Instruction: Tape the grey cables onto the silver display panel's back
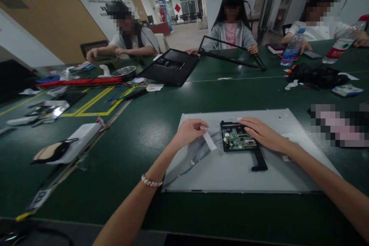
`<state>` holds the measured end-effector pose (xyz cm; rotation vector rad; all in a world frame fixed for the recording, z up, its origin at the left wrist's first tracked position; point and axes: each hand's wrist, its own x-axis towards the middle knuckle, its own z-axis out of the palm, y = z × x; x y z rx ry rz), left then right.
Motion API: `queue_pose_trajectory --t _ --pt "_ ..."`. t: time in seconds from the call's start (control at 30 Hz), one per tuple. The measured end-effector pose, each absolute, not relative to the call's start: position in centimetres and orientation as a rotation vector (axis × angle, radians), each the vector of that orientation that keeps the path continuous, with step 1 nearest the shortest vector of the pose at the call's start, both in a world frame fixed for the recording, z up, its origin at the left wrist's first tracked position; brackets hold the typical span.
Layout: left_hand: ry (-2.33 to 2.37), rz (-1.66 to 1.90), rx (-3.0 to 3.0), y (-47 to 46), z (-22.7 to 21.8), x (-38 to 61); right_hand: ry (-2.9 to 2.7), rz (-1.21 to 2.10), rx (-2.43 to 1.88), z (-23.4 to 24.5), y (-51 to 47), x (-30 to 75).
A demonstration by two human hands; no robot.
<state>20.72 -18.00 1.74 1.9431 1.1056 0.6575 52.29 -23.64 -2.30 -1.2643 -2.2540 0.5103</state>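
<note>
At the far left, a dark object (13,80) is cut off by the picture's edge, too dim for you to identify. Nearer you, a long white object (85,142) lies on the green table (138,173); the tan thing at its lower end is hard to name. Your left hand (187,133) pinches a white strip (210,142) at its upper end, between thumb and fingers that partly hide it. Below, thin cables (191,164) run over the pale panel (201,178) toward its lower left corner, passing partly behind your forearm. The circuit board (238,142) sits in its black bracket (260,160) on the panel, just right of the strip. Your right hand (263,134) lies over their upper right, fingers extended; its underside is hidden, so you cannot tell whether it grips anything. Your right forearm covers part of the panel's right side. Beyond, a pinkish item (337,125) is blurred into blocks.
</note>
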Motion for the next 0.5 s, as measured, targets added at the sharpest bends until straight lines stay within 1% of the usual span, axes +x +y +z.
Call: queue_pose_trajectory --t 0.5 --pt "1.109 0.609 1.962 -17.80 0.89 20.82 -2.219 0.495 -1.259 -2.49 -23.59 52.13"
